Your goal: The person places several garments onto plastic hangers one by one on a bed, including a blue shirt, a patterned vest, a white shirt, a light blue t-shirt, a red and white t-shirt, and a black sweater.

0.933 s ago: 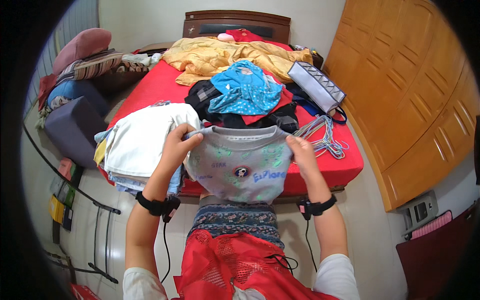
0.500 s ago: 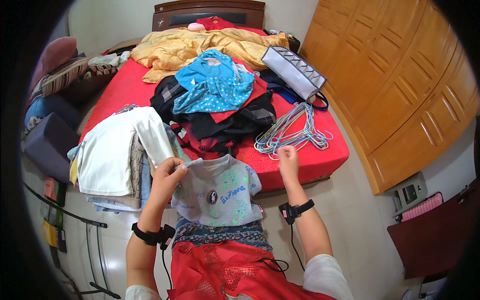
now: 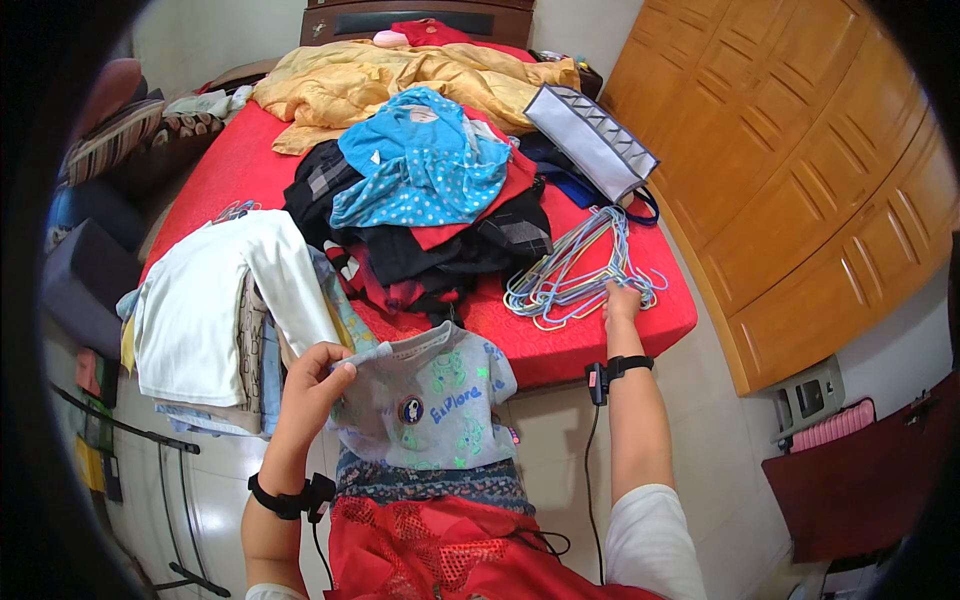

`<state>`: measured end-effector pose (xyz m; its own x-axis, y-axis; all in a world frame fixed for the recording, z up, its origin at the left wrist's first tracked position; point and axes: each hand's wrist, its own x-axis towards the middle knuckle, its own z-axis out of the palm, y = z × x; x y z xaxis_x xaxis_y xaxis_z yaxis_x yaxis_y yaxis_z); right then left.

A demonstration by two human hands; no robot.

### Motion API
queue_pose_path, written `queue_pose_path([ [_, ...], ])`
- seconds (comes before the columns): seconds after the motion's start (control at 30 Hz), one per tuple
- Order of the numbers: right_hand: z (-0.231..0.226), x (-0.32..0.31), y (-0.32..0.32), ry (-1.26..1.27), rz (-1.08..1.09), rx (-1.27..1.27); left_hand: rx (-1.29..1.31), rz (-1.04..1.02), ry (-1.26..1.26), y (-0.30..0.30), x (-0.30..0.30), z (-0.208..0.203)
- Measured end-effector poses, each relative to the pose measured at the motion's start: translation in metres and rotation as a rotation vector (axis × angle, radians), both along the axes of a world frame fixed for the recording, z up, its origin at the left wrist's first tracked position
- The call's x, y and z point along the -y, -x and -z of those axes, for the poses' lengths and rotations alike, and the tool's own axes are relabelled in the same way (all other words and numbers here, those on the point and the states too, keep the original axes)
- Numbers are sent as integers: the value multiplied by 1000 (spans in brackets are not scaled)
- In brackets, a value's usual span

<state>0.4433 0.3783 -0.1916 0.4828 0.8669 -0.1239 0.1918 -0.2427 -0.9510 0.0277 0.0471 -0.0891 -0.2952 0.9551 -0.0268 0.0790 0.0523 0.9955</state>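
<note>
My left hand (image 3: 315, 375) grips a small grey shirt (image 3: 425, 405) with green prints by its shoulder; the shirt hangs down in front of me at the bed's near edge. My right hand (image 3: 620, 300) reaches out onto the red bed (image 3: 600, 335) and rests on a bundle of pale wire hangers (image 3: 575, 275). I cannot tell whether its fingers have closed on one. A stack of folded clothes with a white garment (image 3: 200, 305) on top lies just left of the grey shirt.
A heap of unfolded clothes with a blue dotted top (image 3: 425, 170) fills the bed's middle. A yellow blanket (image 3: 400, 75) and a grey folded organiser (image 3: 590, 140) lie further back. A wooden wardrobe (image 3: 800, 200) stands on the right, cushions (image 3: 110, 130) on the left.
My right hand let go of the grey shirt and reached right onto the hangers. The shirt now hangs from my left hand alone.
</note>
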Motion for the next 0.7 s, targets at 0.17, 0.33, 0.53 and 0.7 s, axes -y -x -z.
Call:
queue_pose_path([
  [0.17,1,-14,-6,23,-29,-11,7,26,20,4,2,7],
  [0.33,-15,-5,-3,-121,-108,-96,-43,18,27,3,4,7],
  [0.53,-55,38,18,-313,-234,-80,-394,-36,65,0,8,4],
  [0.7,-78,98,33,-539,-404,-1,-489,-41,67,-1,17,0],
])
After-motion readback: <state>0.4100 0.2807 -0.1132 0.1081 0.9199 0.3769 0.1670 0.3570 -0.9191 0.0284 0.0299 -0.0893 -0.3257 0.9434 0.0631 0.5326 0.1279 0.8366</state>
